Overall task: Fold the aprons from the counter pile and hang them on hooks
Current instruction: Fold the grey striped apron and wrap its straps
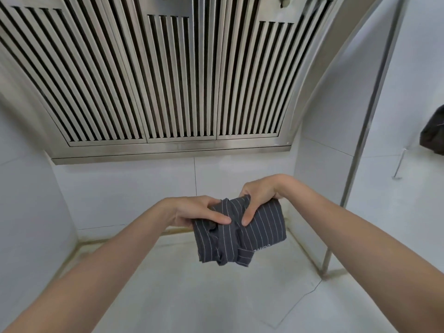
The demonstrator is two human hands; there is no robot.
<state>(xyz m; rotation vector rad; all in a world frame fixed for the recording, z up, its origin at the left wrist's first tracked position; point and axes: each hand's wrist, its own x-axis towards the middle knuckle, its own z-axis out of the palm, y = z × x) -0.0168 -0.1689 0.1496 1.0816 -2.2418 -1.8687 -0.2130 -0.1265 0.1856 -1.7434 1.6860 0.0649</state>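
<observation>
A dark grey apron point(262, 233) with thin white pinstripes is bunched into a small folded bundle, held in the air above the counter. My left hand point(194, 211) grips its left upper edge, thumb lying across the cloth. My right hand point(258, 197) grips the top right part, fingers curled over the fold and thumb pressed on the front. The lower part of the bundle hangs loose below both hands.
A white counter point(192, 296) lies below, with white tiled walls at left and back. A slatted steel extractor hood point(168, 80) hangs overhead. A steel post point(367, 131) stands at right. Another dark cloth point(433, 135) hangs on the right wall.
</observation>
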